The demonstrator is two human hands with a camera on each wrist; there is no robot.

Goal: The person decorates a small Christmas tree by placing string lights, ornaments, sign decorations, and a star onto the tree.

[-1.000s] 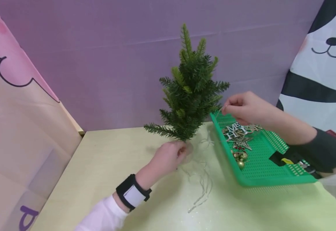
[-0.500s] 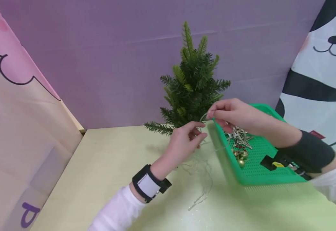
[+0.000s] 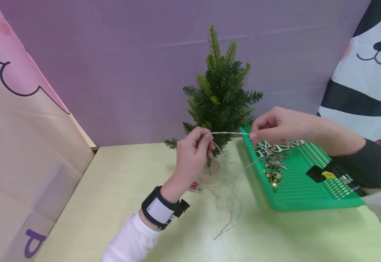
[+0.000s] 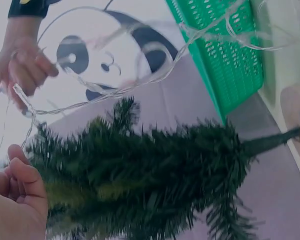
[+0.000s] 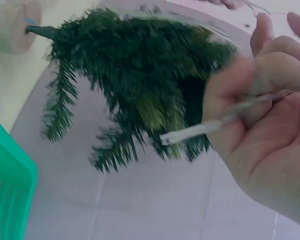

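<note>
Wire (image 3: 230, 133) stretches taut between both hands' fingers (image 3: 207, 137).

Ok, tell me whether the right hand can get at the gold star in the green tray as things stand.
Probably yes. The right hand hovers just above the gold star in the green tray, with nothing between them. But it pinches the light string, so it would likely need to let go first.

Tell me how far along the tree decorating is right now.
Early on. The small tree stands upright on its base, bare. In hand: the left hand and right hand pinch a stretch of light string taut in front of it; the rest lies loose on the table. Left: the star, lettering and gold balls sit in the green tray.
</note>
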